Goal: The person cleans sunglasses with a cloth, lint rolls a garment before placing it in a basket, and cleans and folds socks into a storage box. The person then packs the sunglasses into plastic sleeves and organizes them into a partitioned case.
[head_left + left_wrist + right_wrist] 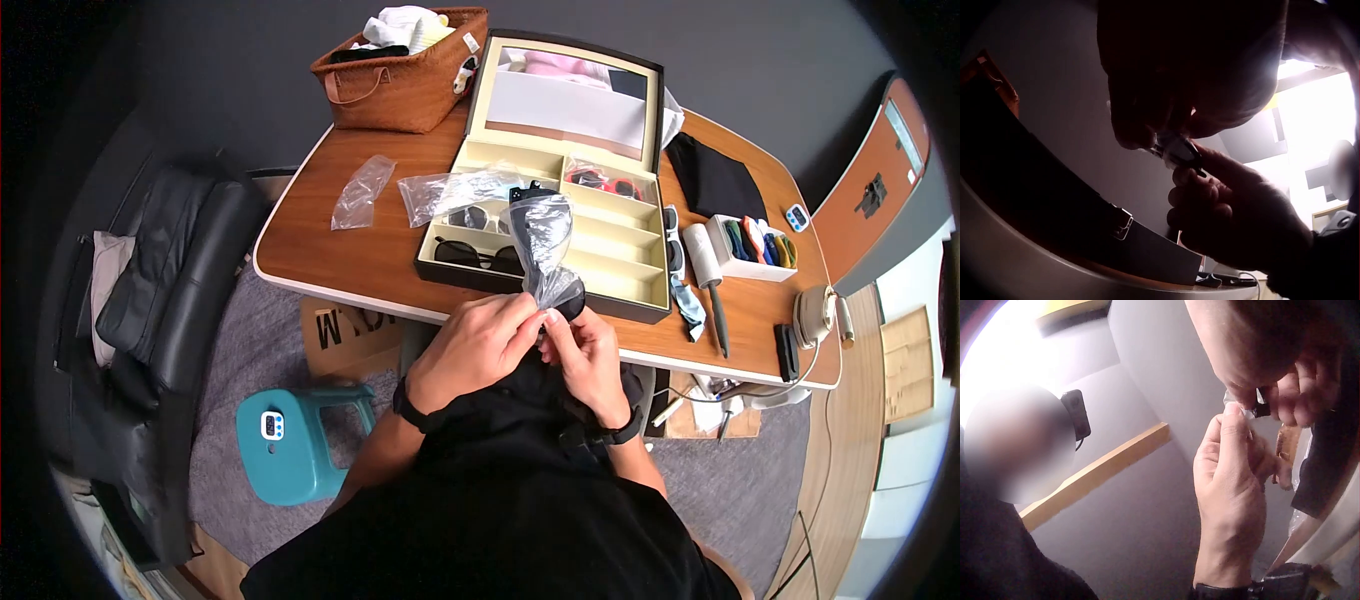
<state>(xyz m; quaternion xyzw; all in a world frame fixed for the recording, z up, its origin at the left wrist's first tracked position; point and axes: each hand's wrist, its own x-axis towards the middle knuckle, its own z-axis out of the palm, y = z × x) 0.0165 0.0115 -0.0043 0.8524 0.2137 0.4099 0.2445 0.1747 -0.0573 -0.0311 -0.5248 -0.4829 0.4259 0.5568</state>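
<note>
Both hands meet just in front of the display box, at a crumpled clear plastic bag (545, 235) partly covering a pair of sunglasses. One dark lens (573, 302) shows below the bag, beside the right fingers. My left hand (470, 345) pinches the bag's gathered end between thumb and fingers. My right hand (590, 365) has its fingers curled at the sunglasses, its thumb close to the left thumb. In the right wrist view a black part (1262, 410) shows between the two hands (1229, 469). The left wrist view is dark, with the sunglasses (1182, 152) between the fingertips.
The black display box (640, 312), its mirrored lid raised, holds dark sunglasses (465, 253) and bagged red ones (605, 183). Plastic bags (363, 192) lie at left, near a brown basket (400, 95). At right are a lint roller (705, 260) and white box (760, 265); a teal stool (300, 455) stands below.
</note>
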